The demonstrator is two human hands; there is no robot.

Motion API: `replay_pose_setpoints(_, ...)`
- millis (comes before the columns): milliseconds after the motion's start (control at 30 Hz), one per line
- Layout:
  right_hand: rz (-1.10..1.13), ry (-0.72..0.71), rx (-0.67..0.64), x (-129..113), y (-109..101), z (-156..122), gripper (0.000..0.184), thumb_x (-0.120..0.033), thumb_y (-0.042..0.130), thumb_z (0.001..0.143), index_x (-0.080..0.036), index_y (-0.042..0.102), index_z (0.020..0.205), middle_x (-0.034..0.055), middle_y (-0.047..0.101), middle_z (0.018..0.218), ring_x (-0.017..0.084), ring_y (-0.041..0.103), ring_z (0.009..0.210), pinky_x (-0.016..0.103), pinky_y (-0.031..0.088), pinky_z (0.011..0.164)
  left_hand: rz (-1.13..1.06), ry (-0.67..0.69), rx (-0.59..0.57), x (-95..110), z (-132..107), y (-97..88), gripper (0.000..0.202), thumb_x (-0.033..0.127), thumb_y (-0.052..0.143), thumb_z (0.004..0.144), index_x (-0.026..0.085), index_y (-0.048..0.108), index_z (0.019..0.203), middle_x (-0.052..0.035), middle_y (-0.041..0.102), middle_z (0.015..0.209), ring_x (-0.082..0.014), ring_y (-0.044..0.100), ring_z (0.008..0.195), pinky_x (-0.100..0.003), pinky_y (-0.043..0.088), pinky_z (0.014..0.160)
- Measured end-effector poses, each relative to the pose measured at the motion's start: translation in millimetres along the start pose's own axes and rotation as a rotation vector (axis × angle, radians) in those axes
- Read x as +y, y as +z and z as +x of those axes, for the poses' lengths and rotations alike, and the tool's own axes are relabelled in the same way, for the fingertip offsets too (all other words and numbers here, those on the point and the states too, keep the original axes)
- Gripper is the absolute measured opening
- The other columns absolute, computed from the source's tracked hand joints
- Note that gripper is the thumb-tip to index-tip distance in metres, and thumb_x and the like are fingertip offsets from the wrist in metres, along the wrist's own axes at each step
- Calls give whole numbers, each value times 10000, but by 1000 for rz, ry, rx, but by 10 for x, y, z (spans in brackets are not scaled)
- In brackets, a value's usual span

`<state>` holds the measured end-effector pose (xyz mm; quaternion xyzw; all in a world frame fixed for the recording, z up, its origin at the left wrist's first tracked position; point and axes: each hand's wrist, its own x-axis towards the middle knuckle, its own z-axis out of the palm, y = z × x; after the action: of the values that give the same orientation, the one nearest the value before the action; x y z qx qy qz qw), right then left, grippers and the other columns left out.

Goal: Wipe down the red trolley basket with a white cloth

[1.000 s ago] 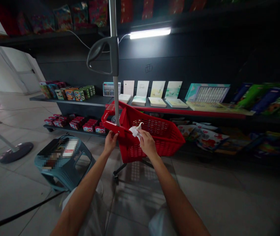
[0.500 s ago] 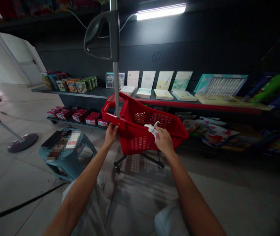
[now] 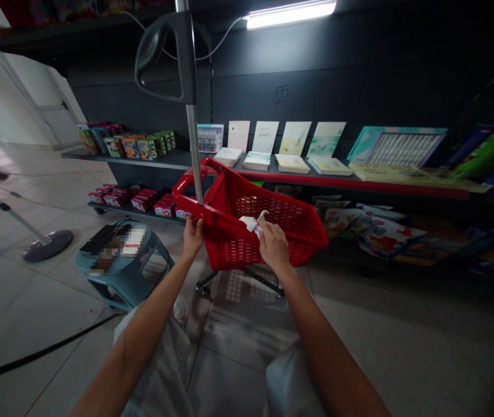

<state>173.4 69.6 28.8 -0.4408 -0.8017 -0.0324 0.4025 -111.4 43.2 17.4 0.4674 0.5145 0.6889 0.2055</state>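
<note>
A red plastic shopping basket on wheels [image 3: 229,249] stands before me, its side walls pierced with small holes. My left hand [image 3: 193,236] is closed around the lower edge of its handle end, with the fingertips partly hidden. In my right hand [image 3: 274,246] is a crumpled white cloth [image 3: 252,223], pinched against the upper rim of the basket's near side. A metal pole with a dark grey loop handle [image 3: 188,58] rises from the basket's left end.
Behind the basket, a dark shelf [image 3: 172,159] carries books, small boxes and sets; bagged goods [image 3: 392,234] lie below. On my left are a blue-grey plastic stool [image 3: 142,278] with items on top, a round stand base [image 3: 48,245] and a black cable [image 3: 47,352] on the floor.
My right hand has slid the white cloth a little leftward along the basket rim. The basket and pole sit slightly further left in view; my left hand keeps its grip.
</note>
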Motion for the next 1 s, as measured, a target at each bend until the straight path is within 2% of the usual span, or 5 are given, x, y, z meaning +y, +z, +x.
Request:
replay_pose_setpoints(200,43,-42,5,-154,107,39,458,-188,392,1010,-182,572,1432,119,661,1343,278,564,1196,464,403,1126,52,14,-57,-37,35,-155,484,567,719,852,192,628,1143,-99,741,1054,-214,706,912,-336,553,847)
replay_pose_setpoints(400,77,-92,-70,-73,36,22,505,-104,436,945,-189,588,1419,110,646,1381,254,573,1251,438,442,1119,165,-8,-12,-66,147,-326,413,510,731,844,195,627,1090,-79,739,1013,-203,697,876,-325,543,835)
replay_pose_setpoints(567,27,-2,-154,345,-207,-73,497,-94,450,923,-182,629,1379,117,667,1348,256,605,1221,431,458,1115,253,8,-45,-80,144,-397,353,442,647,911,182,595,1145,-83,736,1049,-194,701,906,-323,551,860)
replay_pose_setpoints(800,-26,329,-176,1071,-480,-314,454,-131,447,934,-155,666,1331,152,666,1341,265,614,1229,409,471,1105,275,19,-87,-86,90,-433,385,419,644,918,182,583,1214,-89,737,1087,-198,718,900,-322,571,824)
replay_pose_setpoints(1000,-55,277,-47,699,-337,-260,477,-70,409,916,-141,659,1316,150,679,1296,267,587,1210,416,463,1085,233,30,-83,-119,1,-321,464,516,586,958,193,575,1292,-110,722,1180,-206,717,971,-328,589,843)
